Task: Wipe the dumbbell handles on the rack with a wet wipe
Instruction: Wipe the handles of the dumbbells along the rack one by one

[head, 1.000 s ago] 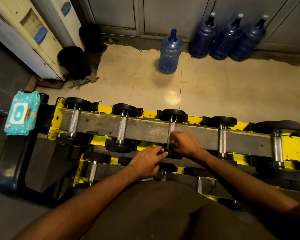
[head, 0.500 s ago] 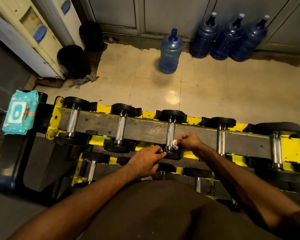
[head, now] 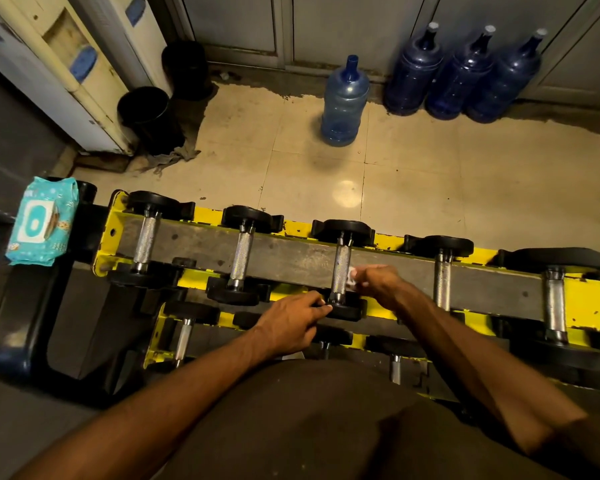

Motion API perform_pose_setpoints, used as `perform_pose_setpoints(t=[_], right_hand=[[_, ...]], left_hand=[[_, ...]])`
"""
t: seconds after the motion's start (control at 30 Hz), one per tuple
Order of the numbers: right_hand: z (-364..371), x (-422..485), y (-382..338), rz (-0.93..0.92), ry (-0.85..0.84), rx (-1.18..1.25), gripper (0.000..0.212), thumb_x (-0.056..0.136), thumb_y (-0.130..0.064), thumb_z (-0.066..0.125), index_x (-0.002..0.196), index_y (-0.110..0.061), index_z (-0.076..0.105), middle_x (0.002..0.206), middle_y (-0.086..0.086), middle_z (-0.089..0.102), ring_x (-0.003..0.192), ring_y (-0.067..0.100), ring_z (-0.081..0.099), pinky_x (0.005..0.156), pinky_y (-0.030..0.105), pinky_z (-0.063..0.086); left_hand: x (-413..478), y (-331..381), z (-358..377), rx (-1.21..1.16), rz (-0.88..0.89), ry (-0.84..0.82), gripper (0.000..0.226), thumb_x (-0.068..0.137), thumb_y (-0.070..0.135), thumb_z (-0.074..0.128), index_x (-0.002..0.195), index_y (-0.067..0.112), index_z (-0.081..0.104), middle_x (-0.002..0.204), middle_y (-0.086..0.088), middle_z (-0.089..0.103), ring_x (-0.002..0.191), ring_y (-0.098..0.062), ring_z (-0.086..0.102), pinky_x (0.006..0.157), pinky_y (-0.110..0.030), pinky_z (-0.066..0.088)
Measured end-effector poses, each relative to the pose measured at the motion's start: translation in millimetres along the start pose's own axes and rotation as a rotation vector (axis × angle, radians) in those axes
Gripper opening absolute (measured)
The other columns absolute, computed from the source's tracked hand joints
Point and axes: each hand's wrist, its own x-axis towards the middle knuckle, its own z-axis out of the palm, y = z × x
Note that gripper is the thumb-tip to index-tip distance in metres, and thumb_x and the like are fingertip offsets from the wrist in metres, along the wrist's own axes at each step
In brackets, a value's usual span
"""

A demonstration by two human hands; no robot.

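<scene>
Right hand (head: 378,284) edged wet wipe (head: 352,276) up handle (head: 340,261); left hand (head: 291,323) still steadies dumbbell (head: 343,230)

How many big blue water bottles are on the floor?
4. One lighter blue plastic water bottle stands alone in front; three darker blue bottles stand side by side farther back, to its right.
</scene>
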Motion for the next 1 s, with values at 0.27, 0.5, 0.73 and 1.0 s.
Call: perform_pose_setpoints(t=[0.27, 0.5, 0.73, 1.0], right_hand=[[0, -2, 6, 0.021, -0.046, -0.505, 0.006, 0.087, -0.005, 0.068, 0.089, -0.002, 0.072, 0.085, 0.012, 0.068, 0.073, 0.02, 0.062, 0.062, 0.031, 0.055], [2, -6, 9, -0.322, 0.149, -0.243, 0.015, 0.083, -0.009, 0.076, 0.098, -0.01, 0.075, 0.09, 0.003, 0.074, 0.076, 0.013, 0.069, 0.061, 0.024, 0.054], [-20, -19, 19, -1.023, -0.201, -1.177, 0.013, 0.085, -0.016, 0.074, 0.098, -0.014, 0.074, 0.096, 0.001, 0.066, 0.083, 0.012, 0.061, 0.072, 0.031, 0.056], [9, -1, -1, -1.049, 0.077, -1.046, 0.02, 0.089, -0.012, 0.07, 0.108, -0.01, 0.073, 0.109, 0.004, 0.059, 0.092, 0.017, 0.059, 0.073, 0.021, 0.048]], left_hand=[[-2, 0, 0, -0.013, -0.012, -0.012, 0.054, 0.096, 0.024, 0.054, 0.149, 0.02, 0.045, 0.137, -0.005, 0.049, 0.119, -0.021, 0.052, 0.099, -0.035, 0.049], [0, -1, 1, 0.008, 0.005, -0.016, 0.054, 0.098, 0.027, 0.052, 0.151, 0.022, 0.041, 0.138, -0.004, 0.046, 0.119, -0.018, 0.05, 0.098, -0.034, 0.049], [0, 0, -2, 0.018, 0.011, -0.025, 0.055, 0.098, 0.027, 0.051, 0.152, 0.021, 0.039, 0.139, -0.005, 0.044, 0.119, -0.019, 0.049, 0.097, -0.034, 0.049], [-1, 4, 0, 0.029, 0.016, -0.023, 0.056, 0.097, 0.026, 0.053, 0.151, 0.02, 0.039, 0.137, -0.005, 0.044, 0.119, -0.019, 0.049, 0.095, -0.032, 0.049]])
